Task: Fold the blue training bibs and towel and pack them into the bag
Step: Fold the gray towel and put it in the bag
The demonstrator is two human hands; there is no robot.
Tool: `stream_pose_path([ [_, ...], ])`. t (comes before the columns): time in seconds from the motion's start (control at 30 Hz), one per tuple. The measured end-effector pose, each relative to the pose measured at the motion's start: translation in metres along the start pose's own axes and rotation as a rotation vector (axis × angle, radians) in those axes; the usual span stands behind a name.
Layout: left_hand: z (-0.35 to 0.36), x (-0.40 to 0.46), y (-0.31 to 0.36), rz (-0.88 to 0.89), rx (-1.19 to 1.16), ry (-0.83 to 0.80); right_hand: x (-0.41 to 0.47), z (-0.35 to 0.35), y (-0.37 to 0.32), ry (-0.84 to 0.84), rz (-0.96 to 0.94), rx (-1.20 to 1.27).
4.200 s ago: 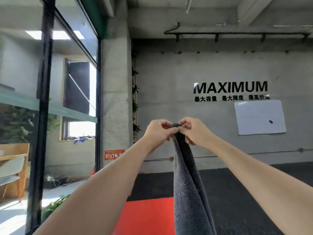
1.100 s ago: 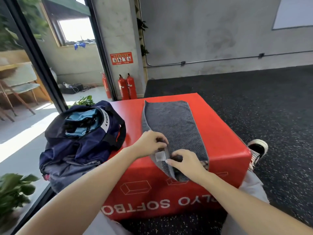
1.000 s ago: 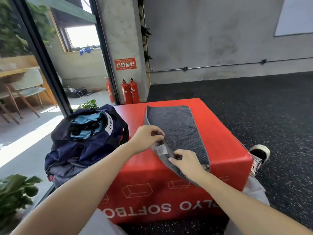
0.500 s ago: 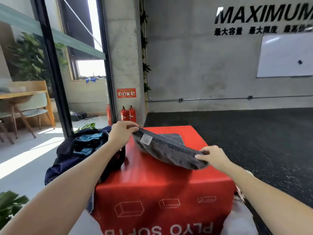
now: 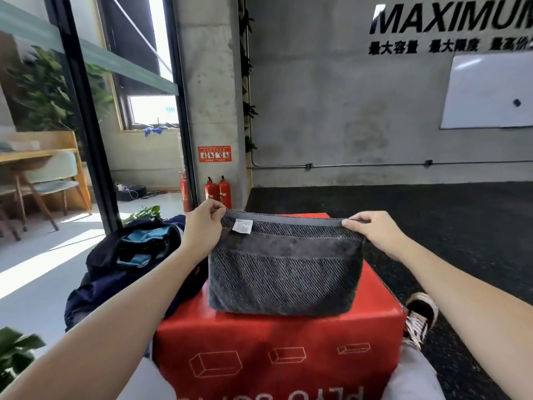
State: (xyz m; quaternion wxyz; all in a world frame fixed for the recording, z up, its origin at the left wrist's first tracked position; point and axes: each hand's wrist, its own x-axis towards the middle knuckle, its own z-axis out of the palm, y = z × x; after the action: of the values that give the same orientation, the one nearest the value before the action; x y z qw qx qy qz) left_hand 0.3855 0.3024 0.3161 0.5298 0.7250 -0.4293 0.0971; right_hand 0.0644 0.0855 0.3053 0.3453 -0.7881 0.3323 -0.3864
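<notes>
Where it sagged before, towel (image 5: 284,272) now hangs flat, both hands (left (image 5: 202,229), right (image 5: 372,230)) pinching its top corners

One dark grey ribbed folded towel (image 5: 284,272), one small white label (image 5: 242,226) at its top edge. One red padded plyo box (image 5: 277,342) under the towel. One dark navy fabric bag (image 5: 127,267) left of the box, blue cloth (image 5: 144,243) bunched inside, number of pieces unclear. Two bare hands: left hand (image 5: 202,229), right hand (image 5: 375,230), one at each top corner of the towel. Three red fire extinguishers (image 5: 217,192) beyond the box. One white board (image 5: 490,90) on the wall beyond the box. One black-and-white sneaker (image 5: 421,316) right of the box. One pale green chair (image 5: 53,177) far left of the box.
</notes>
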Motion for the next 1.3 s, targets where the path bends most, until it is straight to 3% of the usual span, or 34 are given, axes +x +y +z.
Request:
stream_pose_path([
  [0.23,0.07,0.042,-0.085,-0.131,0.109,-0.096,0.094,0.066,0.077,-0.127,0.067,-0.188],
  [0.4,0.132,0.072,-0.161,-0.186,0.263,-0.299,0.141,0.116,0.14,-0.226,0.133,-0.298],
  [0.67,0.181,0.073,-0.234,-0.281,0.278,-0.626,0.161,0.165,0.208,-0.454,0.22,-0.346],
  [0.77,0.166,0.082,-0.222,-0.249,0.307,-0.596,0.171,0.155,0.193,-0.463,0.202,-0.273],
  [0.9,0.14,0.126,-0.199,-0.195,0.189,-0.389,0.214,0.145,0.164,-0.383,0.086,-0.124],
  [1.0,0.153,0.168,-0.21,-0.207,0.293,-0.353,0.258,0.167,0.171,-0.345,0.069,-0.208],
  [1.07,0.177,0.189,-0.237,-0.258,0.402,-0.429,0.28,0.191,0.189,-0.379,0.076,-0.337],
  [1.17,0.214,0.192,-0.273,-0.338,0.583,-0.672,0.293,0.221,0.222,-0.522,0.053,-0.578],
  [1.3,0.229,0.191,-0.291,-0.319,0.588,-0.781,0.301,0.231,0.237,-0.59,0.042,-0.616],
])
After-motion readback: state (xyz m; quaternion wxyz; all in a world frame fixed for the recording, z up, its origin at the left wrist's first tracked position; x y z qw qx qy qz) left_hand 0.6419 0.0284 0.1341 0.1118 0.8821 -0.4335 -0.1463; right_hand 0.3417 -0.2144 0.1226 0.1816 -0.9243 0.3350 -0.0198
